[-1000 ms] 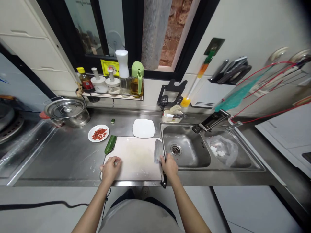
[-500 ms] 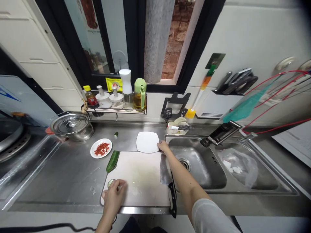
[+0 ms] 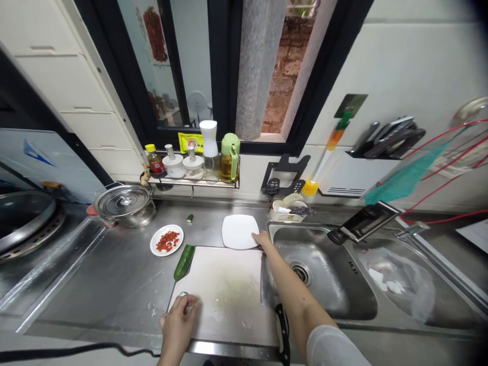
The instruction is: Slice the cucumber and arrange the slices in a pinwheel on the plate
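With its thumb and fingers at the right edge, my right hand (image 3: 262, 239) grips a white square plate (image 3: 239, 231) lying behind the cutting board (image 3: 213, 269). My left hand (image 3: 179, 320) is over the board's front left corner, fingers curled together. Just past those fingers a pale round piece, seemingly a cucumber slice (image 3: 183, 294), is mostly covered; whether it is held does not show. A cut cucumber (image 3: 184, 263) rests along the board's left edge. Under my right forearm a kitchen knife (image 3: 282, 330) lies at the board's right side, its blade partly hidden.
Left of the board sits a round plate (image 3: 155, 243) of small red pieces, with a lidded steel pot (image 3: 131, 206) behind it. A cucumber end (image 3: 189, 218) lies near the wall. The double sink (image 3: 324, 274) is on the right, below a seasoning-lined wall's knife holder (image 3: 353, 175).
The view has shifted, so everything sits lower and further right. My left hand's fingers now cover more of the cucumber slice. My right hand stays on the square plate's edge.
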Motion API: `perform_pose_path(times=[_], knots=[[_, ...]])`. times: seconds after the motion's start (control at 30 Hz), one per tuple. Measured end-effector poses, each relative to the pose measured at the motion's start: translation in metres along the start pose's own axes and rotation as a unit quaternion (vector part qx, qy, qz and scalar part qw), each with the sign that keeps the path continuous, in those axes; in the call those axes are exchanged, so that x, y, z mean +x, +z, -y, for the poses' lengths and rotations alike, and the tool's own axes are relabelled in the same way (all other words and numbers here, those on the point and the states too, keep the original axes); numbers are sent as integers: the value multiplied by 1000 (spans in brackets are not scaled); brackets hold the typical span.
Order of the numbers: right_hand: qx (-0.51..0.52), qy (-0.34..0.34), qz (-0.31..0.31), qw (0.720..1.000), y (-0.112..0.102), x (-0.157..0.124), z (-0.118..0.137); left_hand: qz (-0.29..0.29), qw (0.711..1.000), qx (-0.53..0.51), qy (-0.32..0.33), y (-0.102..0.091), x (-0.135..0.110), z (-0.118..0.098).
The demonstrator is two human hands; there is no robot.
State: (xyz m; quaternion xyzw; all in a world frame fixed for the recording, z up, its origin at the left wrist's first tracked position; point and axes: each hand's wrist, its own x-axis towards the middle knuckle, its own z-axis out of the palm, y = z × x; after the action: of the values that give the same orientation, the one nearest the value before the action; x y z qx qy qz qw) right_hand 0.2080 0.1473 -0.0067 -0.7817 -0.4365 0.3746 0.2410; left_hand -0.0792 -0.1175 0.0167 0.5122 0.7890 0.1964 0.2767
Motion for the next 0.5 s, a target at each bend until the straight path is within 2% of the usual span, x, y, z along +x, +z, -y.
perform_pose_path(times=[0.1,0.23,0.37,0.5], knots=[[37,35,20,998,0,-4,4,-8,1000,5,8,-4,-2,-7],[109,42,50,992,-7,-13,8,-8,1000,9,21,-11,-5,-15],[160,25,48,986,-24,-26,4,-10,999,7,29,-12,-6,-18],[192,-6,36,981,-50,-49,-12,-8,999,7,30,-9,-8,-21]])
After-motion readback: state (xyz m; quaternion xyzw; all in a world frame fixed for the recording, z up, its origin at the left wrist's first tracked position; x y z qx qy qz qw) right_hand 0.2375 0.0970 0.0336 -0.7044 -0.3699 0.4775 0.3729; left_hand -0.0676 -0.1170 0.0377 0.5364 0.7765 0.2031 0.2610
